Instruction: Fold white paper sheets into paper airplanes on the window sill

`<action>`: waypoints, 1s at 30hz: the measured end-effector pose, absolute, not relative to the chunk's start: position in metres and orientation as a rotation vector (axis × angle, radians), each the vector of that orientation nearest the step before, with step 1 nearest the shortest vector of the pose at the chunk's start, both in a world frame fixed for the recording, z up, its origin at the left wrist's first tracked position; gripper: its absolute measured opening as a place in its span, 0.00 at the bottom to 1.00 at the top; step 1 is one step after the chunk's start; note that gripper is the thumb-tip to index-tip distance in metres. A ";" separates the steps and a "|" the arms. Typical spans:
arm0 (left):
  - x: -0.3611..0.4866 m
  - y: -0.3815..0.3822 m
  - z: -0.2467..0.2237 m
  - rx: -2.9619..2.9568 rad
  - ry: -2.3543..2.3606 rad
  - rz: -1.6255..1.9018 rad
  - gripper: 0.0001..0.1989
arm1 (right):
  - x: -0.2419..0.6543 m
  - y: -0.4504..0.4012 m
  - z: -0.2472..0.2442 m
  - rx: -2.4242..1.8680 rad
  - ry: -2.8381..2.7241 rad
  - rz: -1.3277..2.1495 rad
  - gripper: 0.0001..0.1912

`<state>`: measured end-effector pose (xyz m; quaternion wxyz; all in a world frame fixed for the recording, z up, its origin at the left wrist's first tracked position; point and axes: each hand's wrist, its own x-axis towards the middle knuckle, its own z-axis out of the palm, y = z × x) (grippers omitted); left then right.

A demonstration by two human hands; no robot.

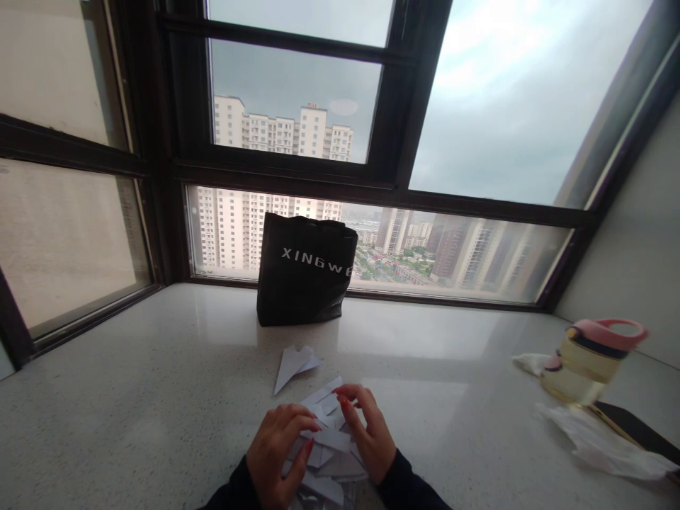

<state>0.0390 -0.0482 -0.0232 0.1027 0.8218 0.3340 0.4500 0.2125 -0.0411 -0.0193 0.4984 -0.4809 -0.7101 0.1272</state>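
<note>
In the head view, a loose pile of folded white paper pieces (332, 440) lies on the pale countertop between my hands. My left hand (279, 450) rests over the pile's left side, its fingers bent and its thumb apart, with papers beneath the fingertips. On the right side, my right hand (369, 428) has its thumb and forefinger brought close together at the edge of a folded paper piece near the top of the pile. Just beyond the pile sits a folded paper plane (296, 365), touched by neither hand. The lower papers are partly hidden.
A black bag (305, 273) with white letters stands upright before the window. At right are a bottle with a pink lid (589, 361), a crumpled white tissue or wrapper (605, 446) and a dark flat object (637, 428). The speckled countertop (159, 397) runs to the window frame.
</note>
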 end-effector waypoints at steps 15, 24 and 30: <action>0.037 -0.038 -0.054 2.697 1.048 0.941 0.22 | 0.212 -0.040 -0.027 -1.234 -1.793 0.346 0.11; 0.039 -0.038 -0.054 2.659 1.099 0.960 0.21 | 0.220 0.000 0.006 -1.502 -2.165 -0.108 0.10; 0.037 -0.036 -0.053 2.686 1.088 0.855 0.22 | 0.184 0.037 0.001 -1.369 -2.471 -0.133 0.26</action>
